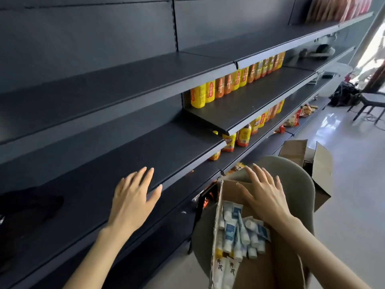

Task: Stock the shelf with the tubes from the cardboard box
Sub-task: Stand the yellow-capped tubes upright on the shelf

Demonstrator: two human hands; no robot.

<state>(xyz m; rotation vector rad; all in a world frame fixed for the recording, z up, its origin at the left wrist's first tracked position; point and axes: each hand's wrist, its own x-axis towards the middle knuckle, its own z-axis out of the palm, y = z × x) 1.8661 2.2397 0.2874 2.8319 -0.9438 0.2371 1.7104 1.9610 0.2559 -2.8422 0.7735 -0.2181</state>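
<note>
An open cardboard box sits on a grey chair seat at the lower right. Inside it lies a heap of white and blue tubes. My right hand hovers over the box's far end with fingers spread, holding nothing. My left hand is stretched flat above the front of a dark, bare shelf, fingers straight, also holding nothing. No tube is in either hand.
Yellow and orange bottles line the shelves to the right. Snack packets lie on the lowest shelf. A second open cardboard box stands behind the grey chair. Another chair stands on the white floor far right.
</note>
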